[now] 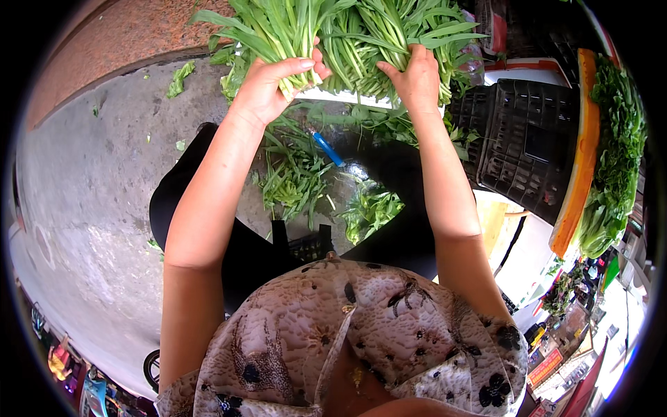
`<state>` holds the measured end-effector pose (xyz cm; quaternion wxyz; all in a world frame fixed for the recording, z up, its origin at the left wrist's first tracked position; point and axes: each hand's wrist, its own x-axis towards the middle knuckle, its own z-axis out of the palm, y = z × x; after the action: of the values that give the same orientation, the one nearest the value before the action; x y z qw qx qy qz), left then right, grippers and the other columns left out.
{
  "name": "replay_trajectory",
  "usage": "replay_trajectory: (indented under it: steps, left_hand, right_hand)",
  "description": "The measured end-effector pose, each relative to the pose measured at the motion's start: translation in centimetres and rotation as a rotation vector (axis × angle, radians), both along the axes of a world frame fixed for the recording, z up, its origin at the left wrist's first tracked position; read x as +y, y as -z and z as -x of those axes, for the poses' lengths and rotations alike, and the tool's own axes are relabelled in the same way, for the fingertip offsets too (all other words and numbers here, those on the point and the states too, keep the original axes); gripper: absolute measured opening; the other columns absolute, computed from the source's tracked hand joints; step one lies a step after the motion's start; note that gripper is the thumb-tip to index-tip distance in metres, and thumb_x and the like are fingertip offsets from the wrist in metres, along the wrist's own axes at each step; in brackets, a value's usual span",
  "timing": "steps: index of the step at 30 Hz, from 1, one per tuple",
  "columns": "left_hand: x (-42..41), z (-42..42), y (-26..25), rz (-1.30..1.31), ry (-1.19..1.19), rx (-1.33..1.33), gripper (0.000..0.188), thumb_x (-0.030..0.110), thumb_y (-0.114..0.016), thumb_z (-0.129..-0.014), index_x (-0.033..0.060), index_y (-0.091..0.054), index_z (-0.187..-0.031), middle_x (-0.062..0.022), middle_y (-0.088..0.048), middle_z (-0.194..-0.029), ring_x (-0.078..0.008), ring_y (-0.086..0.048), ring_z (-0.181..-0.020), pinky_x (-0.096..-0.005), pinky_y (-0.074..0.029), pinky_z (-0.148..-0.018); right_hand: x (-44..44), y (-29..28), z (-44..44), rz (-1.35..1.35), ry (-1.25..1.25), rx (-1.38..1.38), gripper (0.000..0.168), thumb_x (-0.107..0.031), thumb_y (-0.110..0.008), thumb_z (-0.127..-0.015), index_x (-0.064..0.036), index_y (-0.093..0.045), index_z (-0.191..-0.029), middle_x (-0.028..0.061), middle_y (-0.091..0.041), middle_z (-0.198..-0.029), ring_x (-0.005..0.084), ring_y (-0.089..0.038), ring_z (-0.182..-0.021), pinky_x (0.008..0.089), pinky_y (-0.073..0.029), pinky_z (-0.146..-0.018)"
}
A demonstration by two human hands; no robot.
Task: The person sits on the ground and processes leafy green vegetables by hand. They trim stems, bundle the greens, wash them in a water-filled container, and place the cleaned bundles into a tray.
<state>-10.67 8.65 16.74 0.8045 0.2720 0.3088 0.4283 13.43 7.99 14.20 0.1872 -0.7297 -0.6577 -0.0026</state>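
My left hand is closed around the pale cut stems of a bunch of long-leaved greens, its thumb across the front. Leaves fan out above the fist. To the right, my right hand rests against a heaped pile of the same greens, thumb spread over the stems. Its fingertips are hidden among the leaves, so its grip is unclear. Under the pile shows the edge of a white container. On the wet floor between my knees lies a blue-handled knife or cutter.
Loose leaves and trimmings litter the concrete floor. A stone ledge borders the upper left. At right stand a black plastic crate and an orange-edged box with leafy vegetables.
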Motion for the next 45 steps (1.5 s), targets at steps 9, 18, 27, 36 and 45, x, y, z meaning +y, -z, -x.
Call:
replay_trajectory:
  steps: [9,18,27,36,45]
  left_hand:
    - [2.5,4.1,-2.2,-0.196,-0.042,-0.473,0.038,-0.004,-0.051,-0.074,-0.0005,-0.041,-0.110,-0.0058,-0.045,-0.090,-0.0151,-0.048,-0.082,-0.0358,-0.040,-0.090]
    - [1.8,3.9,0.6,0.009,-0.112,-0.347,0.037,-0.001,-0.052,-0.074,-0.0005,-0.041,-0.109,-0.0040,-0.046,-0.088,-0.0150,-0.050,-0.081,-0.0324,-0.041,-0.088]
    - [0.5,1.3,1.7,0.142,-0.032,-0.071,0.034,0.001,-0.055,-0.074,-0.0023,-0.048,-0.108,-0.0070,-0.056,-0.089,-0.0162,-0.055,-0.079,-0.0323,-0.045,-0.080]
    - [-0.7,-1.5,3.6,0.299,0.025,0.048,0.031,0.010,-0.062,-0.074,-0.0008,-0.053,-0.101,-0.0090,-0.059,-0.084,-0.0203,-0.059,-0.078,-0.0297,-0.050,-0.071]
    - [-1.7,-2.4,4.8,0.297,0.082,-0.051,0.031,0.013,-0.063,-0.076,0.0041,-0.052,-0.103,-0.0069,-0.059,-0.092,-0.0195,-0.055,-0.091,-0.0325,-0.046,-0.080]
  right_hand:
    - [0.9,1.3,-0.3,0.141,0.045,-0.037,0.034,-0.027,-0.055,-0.079,0.003,-0.046,-0.091,0.0189,-0.055,-0.090,0.0335,-0.053,-0.080,0.0417,-0.043,-0.070]
    - [2.2,-3.1,-3.5,0.485,0.015,2.335,0.023,-0.019,-0.046,-0.087,0.003,-0.043,-0.094,0.0053,-0.044,-0.069,0.0141,-0.040,-0.060,0.0270,-0.036,-0.056]
    - [2.0,-4.5,-1.3,0.476,0.144,2.246,0.029,-0.011,-0.050,-0.084,0.005,-0.040,-0.106,0.0140,-0.050,-0.090,0.0249,-0.053,-0.080,0.0442,-0.046,-0.081]
    - [1.3,-5.5,0.9,0.278,-0.316,1.939,0.018,-0.016,-0.044,-0.088,0.000,-0.048,-0.094,0.0033,-0.049,-0.072,0.0131,-0.049,-0.065,0.0327,-0.045,-0.071]
    - [-2.0,-1.2,6.8,0.782,-0.065,1.131,0.025,-0.021,-0.049,-0.086,0.001,-0.045,-0.096,0.0037,-0.049,-0.071,0.0124,-0.049,-0.061,0.0253,-0.048,-0.058]
